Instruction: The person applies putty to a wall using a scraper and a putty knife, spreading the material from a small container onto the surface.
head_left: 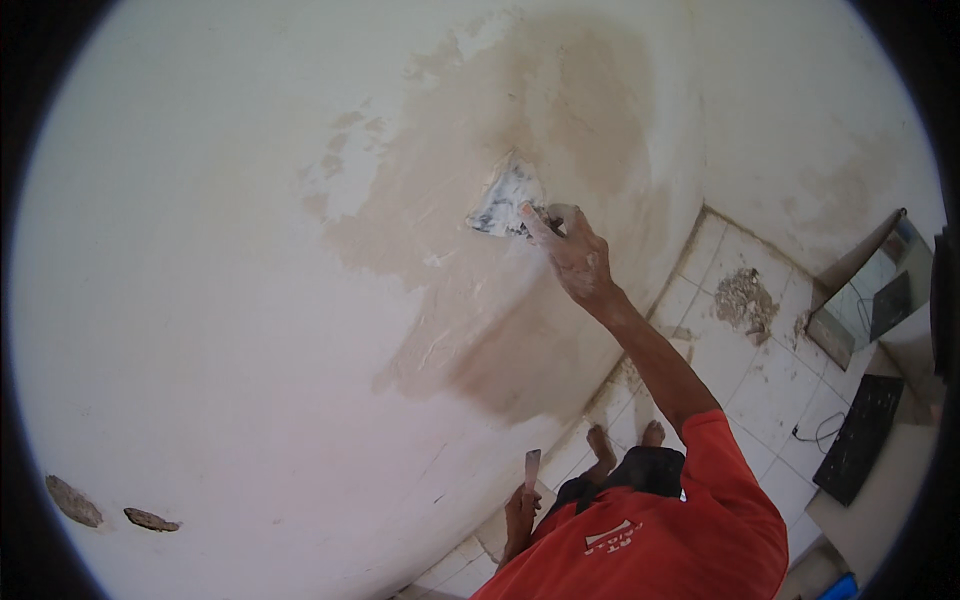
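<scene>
My right arm reaches up to a pale wall point(220, 300), and my right hand point(580, 252) is closed round the handle of a wide putty knife point(508, 197). White putty smears its blade, which lies at a bare brownish-beige patch point(420, 215) with ragged edges. Whitish powder coats my fingers. Lower down, near my waist, my left hand point(519, 512) grips a narrower putty knife point(532, 467) with its blade pointing up. Part of that handle is hidden in the fist.
Two rough holes point(73, 501) break the wall at lower left. A debris heap point(746, 302) lies on white floor tiles point(735, 365) beyond my bare feet point(600, 445). To the right are a leaning mirror-like panel point(868, 290) and a dark flat panel point(858, 440) beside a cable.
</scene>
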A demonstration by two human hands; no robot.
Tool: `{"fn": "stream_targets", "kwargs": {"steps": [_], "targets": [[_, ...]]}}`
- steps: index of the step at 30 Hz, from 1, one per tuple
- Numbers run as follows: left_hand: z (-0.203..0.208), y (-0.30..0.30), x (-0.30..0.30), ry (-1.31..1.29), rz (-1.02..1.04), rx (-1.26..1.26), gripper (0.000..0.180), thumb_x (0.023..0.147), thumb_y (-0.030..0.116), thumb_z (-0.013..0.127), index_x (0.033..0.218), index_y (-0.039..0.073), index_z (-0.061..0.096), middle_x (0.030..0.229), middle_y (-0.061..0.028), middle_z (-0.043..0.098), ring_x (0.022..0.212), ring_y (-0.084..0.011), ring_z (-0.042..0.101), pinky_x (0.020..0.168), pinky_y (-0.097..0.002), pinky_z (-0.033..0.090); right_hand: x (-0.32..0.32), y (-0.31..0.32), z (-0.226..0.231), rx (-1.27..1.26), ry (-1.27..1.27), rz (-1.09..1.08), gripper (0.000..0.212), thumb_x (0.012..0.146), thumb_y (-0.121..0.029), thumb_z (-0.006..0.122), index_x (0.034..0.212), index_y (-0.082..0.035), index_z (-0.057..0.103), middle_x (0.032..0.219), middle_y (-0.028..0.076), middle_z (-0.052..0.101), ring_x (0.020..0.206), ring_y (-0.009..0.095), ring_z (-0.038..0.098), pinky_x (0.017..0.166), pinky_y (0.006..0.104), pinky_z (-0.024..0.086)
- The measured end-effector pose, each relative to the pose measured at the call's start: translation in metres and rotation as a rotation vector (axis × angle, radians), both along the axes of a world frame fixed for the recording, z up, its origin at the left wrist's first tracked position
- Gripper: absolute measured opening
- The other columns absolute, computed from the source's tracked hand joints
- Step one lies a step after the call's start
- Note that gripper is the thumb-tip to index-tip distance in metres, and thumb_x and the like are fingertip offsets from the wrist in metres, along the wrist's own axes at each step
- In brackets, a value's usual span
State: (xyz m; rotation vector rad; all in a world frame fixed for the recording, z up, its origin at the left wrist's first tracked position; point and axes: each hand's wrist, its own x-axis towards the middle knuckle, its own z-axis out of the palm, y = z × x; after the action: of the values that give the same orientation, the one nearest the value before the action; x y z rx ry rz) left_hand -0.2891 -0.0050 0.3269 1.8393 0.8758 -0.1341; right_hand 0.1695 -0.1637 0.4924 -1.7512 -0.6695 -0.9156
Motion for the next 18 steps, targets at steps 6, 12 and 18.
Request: {"fn": "stream_targets", "kwargs": {"steps": [6, 12, 18], "targets": [[0.002, 0.006, 0.007, 0.01, -0.028, -0.001, 0.037, 0.102, 0.033, 0.044, 0.095, 0.002, 0.063, 0.076, -0.003, 0.06, 0.065, -0.0105, 0.054, 0.057, -0.0261, 0.042, -0.002, 0.0, -0.011, -0.072, 0.061, -0.047, 0.061, 0.079, 0.008, 0.068, 0.135, -0.015, 0.058, 0.098, 0.011, 0.055, 0.082, 0.024, 0.06, 0.063, 0.0341, 0.055], [0.002, 0.024, 0.007, -0.027, -0.076, -0.015, 0.036, 0.101, 0.031, 0.045, 0.097, 0.001, 0.064, 0.07, -0.002, 0.059, 0.061, -0.0096, 0.052, 0.054, -0.0269, 0.043, -0.016, 0.011, -0.037, -0.003, 0.189, 0.004, 0.057, 0.086, 0.002, 0.066, 0.139, -0.015, 0.055, 0.097, 0.011, 0.055, 0.082, 0.024, 0.06, 0.065, 0.0352, 0.055], [0.001, 0.028, 0.015, -0.05, -0.105, -0.033, 0.034, 0.1, 0.027, 0.045, 0.098, 0.001, 0.065, 0.07, -0.0028, 0.058, 0.062, -0.0107, 0.052, 0.056, -0.0276, 0.043, -0.065, -0.008, -0.059, 0.1, 0.513, 0.096, 0.049, 0.094, -0.015, 0.063, 0.142, -0.013, 0.052, 0.092, 0.01, 0.054, 0.076, 0.019, 0.057, 0.065, 0.0317, 0.051]]}}
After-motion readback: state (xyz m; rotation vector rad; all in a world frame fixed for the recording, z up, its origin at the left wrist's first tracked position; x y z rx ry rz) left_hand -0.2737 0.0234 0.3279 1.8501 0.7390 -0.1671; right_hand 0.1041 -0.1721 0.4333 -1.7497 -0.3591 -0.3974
